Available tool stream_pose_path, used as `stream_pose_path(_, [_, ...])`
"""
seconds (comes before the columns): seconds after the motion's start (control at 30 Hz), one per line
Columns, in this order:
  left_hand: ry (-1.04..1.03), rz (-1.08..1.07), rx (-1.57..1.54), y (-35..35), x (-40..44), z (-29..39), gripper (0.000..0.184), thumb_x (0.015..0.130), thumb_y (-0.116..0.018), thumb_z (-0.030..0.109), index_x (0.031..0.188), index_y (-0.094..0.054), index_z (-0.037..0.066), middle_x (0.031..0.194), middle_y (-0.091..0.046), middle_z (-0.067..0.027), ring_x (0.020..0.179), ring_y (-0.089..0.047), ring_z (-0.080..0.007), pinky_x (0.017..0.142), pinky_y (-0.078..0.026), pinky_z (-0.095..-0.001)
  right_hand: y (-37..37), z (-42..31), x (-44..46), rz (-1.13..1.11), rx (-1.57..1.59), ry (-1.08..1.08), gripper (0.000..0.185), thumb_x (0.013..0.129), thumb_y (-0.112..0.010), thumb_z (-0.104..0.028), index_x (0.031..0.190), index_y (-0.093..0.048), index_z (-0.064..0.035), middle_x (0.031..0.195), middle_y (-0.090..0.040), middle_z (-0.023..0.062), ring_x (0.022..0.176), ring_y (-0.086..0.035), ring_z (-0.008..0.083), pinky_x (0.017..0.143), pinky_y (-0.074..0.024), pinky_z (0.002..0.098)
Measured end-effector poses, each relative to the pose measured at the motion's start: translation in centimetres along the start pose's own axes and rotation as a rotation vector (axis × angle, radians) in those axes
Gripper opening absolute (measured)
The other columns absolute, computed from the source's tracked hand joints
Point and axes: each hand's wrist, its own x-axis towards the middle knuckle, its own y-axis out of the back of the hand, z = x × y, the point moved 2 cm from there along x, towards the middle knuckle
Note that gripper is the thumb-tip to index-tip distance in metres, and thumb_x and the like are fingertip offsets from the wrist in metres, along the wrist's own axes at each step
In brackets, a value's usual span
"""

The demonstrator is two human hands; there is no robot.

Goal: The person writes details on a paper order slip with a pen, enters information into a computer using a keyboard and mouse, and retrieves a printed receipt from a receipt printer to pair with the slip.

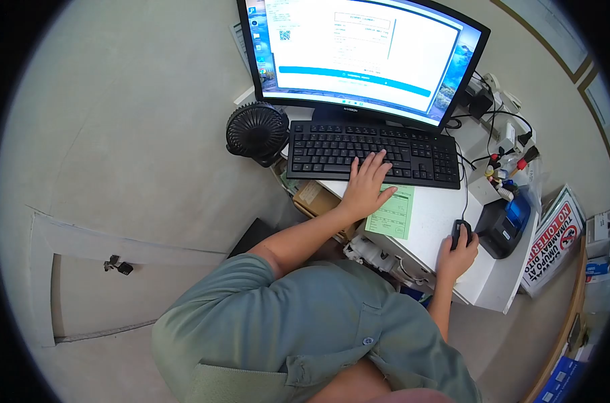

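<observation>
My left hand [367, 185] lies with fingers stretched over the lower middle keys of a black keyboard [439, 164], holding nothing. Under its thumb side is a green printed form [400, 213] on the white desk. At the right, my right hand [457, 255] is wrapped round a black computer mouse [461, 230], its cable running up past the keyboard. Behind the keyboard stands a curved monitor [358, 50], lit, with a document page and a blue bar on screen.
A black fan [256, 131] stands left of the keyboard. Right of the mouse sit a black device [498, 230] and a holder of pens [483, 188]. Cables and plugs [503, 117] crowd the back right. A sign [553, 242] leans beyond the white desk [436, 201].
</observation>
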Motion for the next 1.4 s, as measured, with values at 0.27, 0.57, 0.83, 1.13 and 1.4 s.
stream_pose_path(0.27, [-0.001,-0.002,0.001,0.04,0.04,0.03,0.055,0.091,-0.063,0.038,0.131,-0.048,0.004,0.152,-0.033,-0.0202,0.14,-0.033,-0.0391,0.111,-0.018,-0.063,0.06,-0.03,0.04,-0.004,-0.002,-0.005,0.047,0.078,-0.066,-0.019,0.125,-0.064,-0.0124,0.131,-0.051,0.0262,0.112,-0.053,0.0429,0.094,-0.0445,0.0492])
stream_pose_path(0.57, [0.0,-0.001,0.003,0.04,-0.02,0.03,0.055,0.091,-0.062,0.038,0.131,-0.048,0.004,0.152,-0.033,-0.0197,0.139,-0.033,-0.0396,0.111,-0.019,-0.0632,0.23,-0.12,0.0,-0.005,0.002,-0.008,0.047,0.078,-0.066,-0.019,0.124,-0.064,-0.0125,0.131,-0.052,0.0252,0.111,-0.053,0.0426,0.094,-0.0446,0.0492])
stream_pose_path(0.83, [0.002,-0.009,0.011,-0.07,0.01,-0.01,0.054,0.091,-0.062,0.038,0.131,-0.048,0.004,0.152,-0.033,-0.0195,0.139,-0.033,-0.0398,0.111,-0.018,-0.0633,0.27,-0.11,-0.08,0.0,0.019,-0.015,0.046,0.077,-0.066,-0.018,0.123,-0.065,-0.0125,0.129,-0.052,0.0253,0.11,-0.054,0.0424,0.094,-0.0448,0.0488])
stream_pose_path(1.13, [0.003,-0.012,0.004,-0.12,-0.05,-0.05,0.054,0.091,-0.062,0.038,0.131,-0.048,0.004,0.152,-0.032,-0.0198,0.14,-0.032,-0.0402,0.111,-0.018,-0.0633,0.17,-0.06,-0.13,0.016,0.03,0.007,0.047,0.077,-0.067,-0.018,0.123,-0.065,-0.0126,0.129,-0.052,0.0253,0.11,-0.054,0.0421,0.094,-0.0452,0.0486])
stream_pose_path(1.4, [0.004,-0.012,0.001,-0.04,0.01,-0.02,0.055,0.091,-0.063,0.037,0.131,-0.048,0.004,0.152,-0.033,-0.0202,0.139,-0.033,-0.0403,0.111,-0.018,-0.0635,0.09,-0.02,-0.14,0.01,0.026,0.002,0.046,0.077,-0.067,-0.018,0.123,-0.065,-0.0122,0.129,-0.052,0.0256,0.109,-0.054,0.0422,0.094,-0.0451,0.0485])
